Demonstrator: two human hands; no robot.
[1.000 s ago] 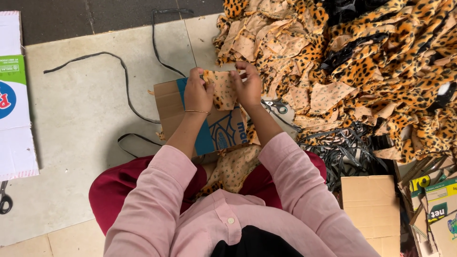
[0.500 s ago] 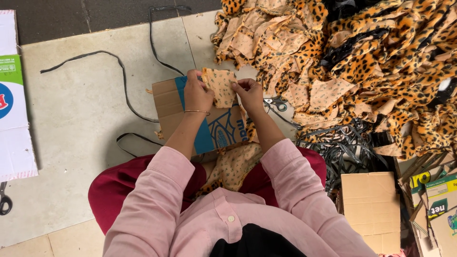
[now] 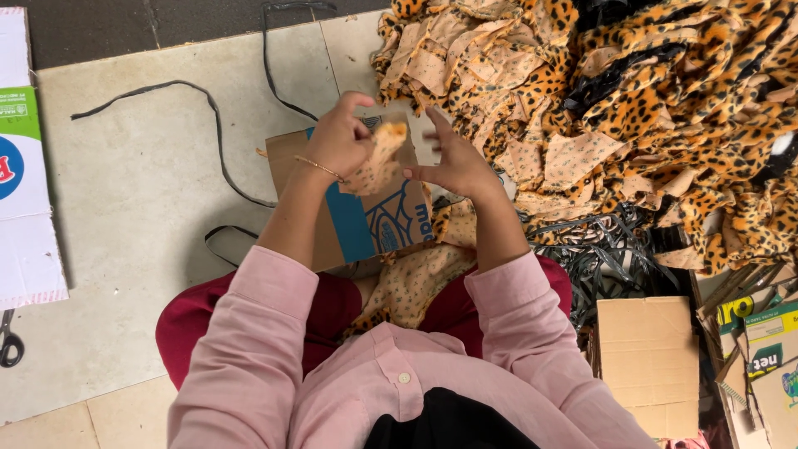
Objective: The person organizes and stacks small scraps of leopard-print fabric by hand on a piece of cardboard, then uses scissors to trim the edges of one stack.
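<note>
I sit on the floor in a pink shirt. My left hand (image 3: pixel 339 137) pinches a small piece of leopard-print fabric (image 3: pixel 380 158) and holds it up over a flattened brown and blue cardboard box (image 3: pixel 378 223). My right hand (image 3: pixel 453 162) hovers just right of the piece, fingers spread, not gripping it. More tan printed fabric (image 3: pixel 411 283) lies across my lap.
A big heap of leopard-print fabric pieces (image 3: pixel 615 100) fills the upper right. Black straps (image 3: pixel 208 125) trail over the tiled floor. A white printed box (image 3: pixel 25 191) and scissors (image 3: pixel 10 341) lie at the left. Cardboard boxes (image 3: pixel 648 357) stand at the lower right.
Both hands held the fabric piece flat before. Now my right hand has let go and opened, and the piece hangs crumpled from my left hand alone.
</note>
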